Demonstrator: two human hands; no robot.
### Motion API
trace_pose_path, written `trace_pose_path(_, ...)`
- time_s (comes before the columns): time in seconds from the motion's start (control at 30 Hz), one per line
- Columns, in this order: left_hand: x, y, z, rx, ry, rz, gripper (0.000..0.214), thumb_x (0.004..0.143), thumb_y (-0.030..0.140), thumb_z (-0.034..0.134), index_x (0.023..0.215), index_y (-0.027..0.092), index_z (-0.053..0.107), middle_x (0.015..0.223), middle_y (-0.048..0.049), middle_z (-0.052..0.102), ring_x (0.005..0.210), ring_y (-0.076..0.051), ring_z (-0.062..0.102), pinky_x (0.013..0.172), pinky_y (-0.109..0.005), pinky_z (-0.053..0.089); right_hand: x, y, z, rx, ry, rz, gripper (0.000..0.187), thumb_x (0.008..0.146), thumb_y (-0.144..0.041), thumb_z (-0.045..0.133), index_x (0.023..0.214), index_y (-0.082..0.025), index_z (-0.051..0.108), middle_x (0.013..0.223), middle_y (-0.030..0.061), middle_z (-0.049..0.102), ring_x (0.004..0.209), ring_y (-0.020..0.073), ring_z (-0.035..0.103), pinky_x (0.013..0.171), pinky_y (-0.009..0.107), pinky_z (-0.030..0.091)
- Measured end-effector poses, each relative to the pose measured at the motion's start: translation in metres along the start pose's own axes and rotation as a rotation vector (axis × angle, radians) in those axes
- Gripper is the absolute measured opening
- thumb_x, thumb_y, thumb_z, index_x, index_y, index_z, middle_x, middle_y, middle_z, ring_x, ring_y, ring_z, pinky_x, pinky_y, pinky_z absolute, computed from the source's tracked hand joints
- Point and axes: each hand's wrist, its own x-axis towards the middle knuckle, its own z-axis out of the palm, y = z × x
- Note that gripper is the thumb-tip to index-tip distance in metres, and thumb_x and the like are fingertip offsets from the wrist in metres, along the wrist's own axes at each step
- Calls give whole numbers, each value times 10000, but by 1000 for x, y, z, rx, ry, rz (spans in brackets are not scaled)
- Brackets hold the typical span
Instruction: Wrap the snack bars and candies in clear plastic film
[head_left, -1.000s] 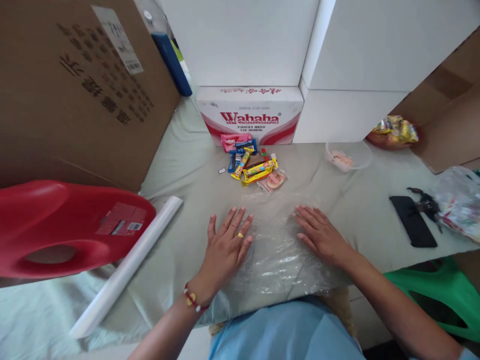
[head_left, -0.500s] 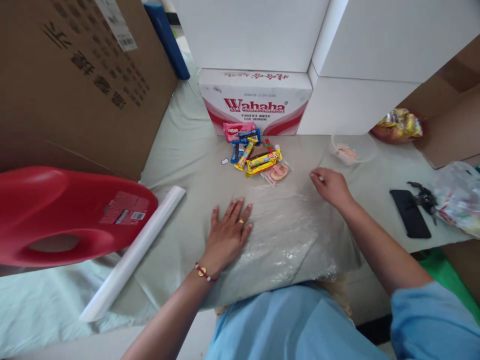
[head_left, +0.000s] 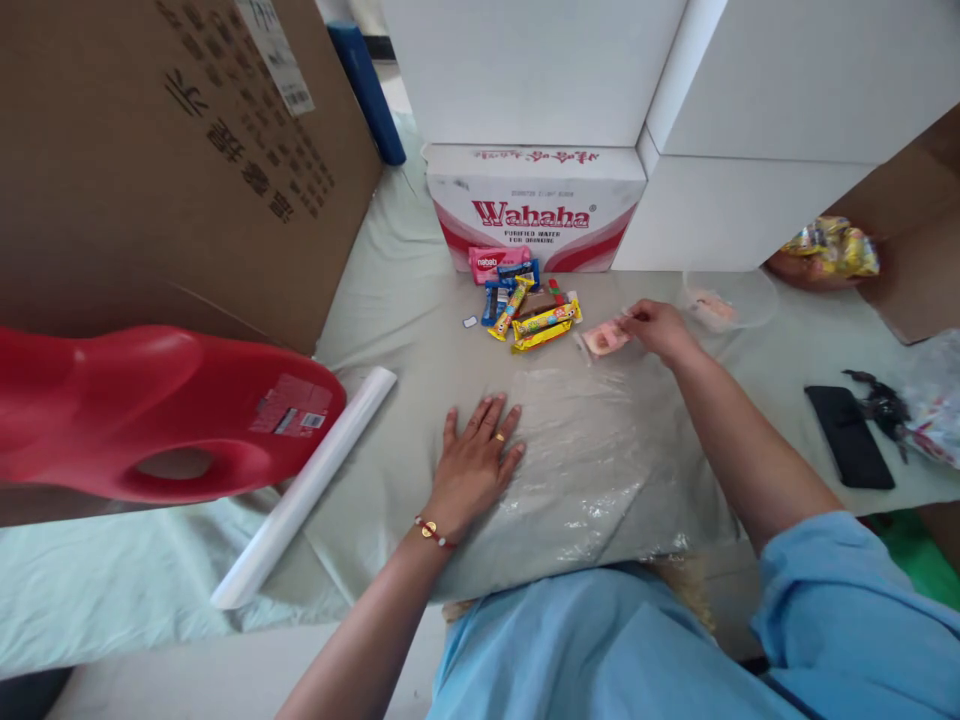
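My left hand (head_left: pixel 478 462) lies flat with fingers spread, at the left edge of a clear plastic sheet (head_left: pixel 600 460) spread over the cloth. Between its fingertips my right hand (head_left: pixel 660 330) pinches the corner of a pink wrapped snack (head_left: pixel 606 338), which lies or hovers just above the cloth; I cannot tell which. Left of that snack is a small pile: yellow-wrapped bars (head_left: pixel 546 326), blue packets (head_left: pixel 496 302) and a pink nabati packet (head_left: pixel 496 264). A clear plastic bowl (head_left: pixel 757 298) with something pinkish in it stands right beyond my right hand.
A Wahaha carton (head_left: pixel 536 215) backs the pile. At left stand a brown cardboard box (head_left: pixel 187 150), a red jug (head_left: pixel 300 360) on its side and a white roll (head_left: pixel 307 490). To the right are a black phone (head_left: pixel 849 437), a bowl of yellow packets (head_left: pixel 832 250) and a plastic bag (head_left: pixel 941 395).
My right hand has reached the pink wrapped snack, gripped its corner and drawn it right, away from the pile. My left hand stays flat. The camera view has shifted slightly.
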Motion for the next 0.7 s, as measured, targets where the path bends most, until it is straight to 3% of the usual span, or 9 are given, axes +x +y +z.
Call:
trace_pose_path(0.1,0,0,0,-2,6,-2,575,1105,475,393,1654,302,390,1759,-62,308,1630,-284,303,1318,-678,121,-30,11,-41,198,26,17,357,828,-518,755,825,-212,571,698,-16,576,566,110,447,551,258,354)
trace_pose_path(0.2,0,0,1,8,21,1,577,1108,473,389,1656,294,386,1759,-66,306,1630,-281,301,1320,-673,105,-70,3,-60,301,-34,-111,364,862,-540,770,874,-223,590,723,-15,603,572,115,467,559,258,377)
trace_pose_path(0.27,1,0,2,19,21,-3,577,1110,470,381,1659,292,381,1759,-66,306,1630,-279,300,1320,-670,103,-99,-9,-57,238,-79,-277,314,940,-529,714,915,-226,635,798,16,654,663,146,555,634,281,449)
trace_pose_path(0.37,1,1,2,36,9,-13,577,1110,473,372,1659,295,381,1758,-64,308,1630,-279,301,1319,-666,114,-136,-21,-33,45,-183,-553,269,1055,-434,561,949,-234,706,949,64,707,861,192,643,786,325,519)
trace_pose_path(0.47,1,2,2,45,0,-19,581,1108,486,360,1658,301,386,1760,-64,305,1629,-284,304,1318,-664,127,-157,-14,-9,-191,-418,-755,301,1051,-221,469,1017,-244,767,1052,70,740,960,216,642,867,354,532)
trace_pose_path(0.57,1,2,2,47,-2,-25,586,1108,495,338,1661,307,380,1762,-62,301,1630,-289,302,1315,-673,133,-163,6,-6,-286,-582,-783,381,921,-30,484,1020,-235,789,1065,61,755,977,224,639,887,355,535)
trace_pose_path(0.63,2,2,2,48,-4,-27,590,1107,493,331,1665,306,374,1763,-62,301,1630,-293,301,1312,-683,137,-163,15,-12,-259,-538,-723,410,865,18,490,1018,-225,783,1027,66,750,974,226,644,887,349,532)
trace_pose_path(0.7,2,2,3,50,-8,-30,594,1105,492,330,1666,300,373,1762,-65,305,1629,-301,303,1308,-692,144,-164,16,-15,-226,-404,-644,367,894,-11,500,1038,-215,769,996,77,735,967,235,637,887,358,525)
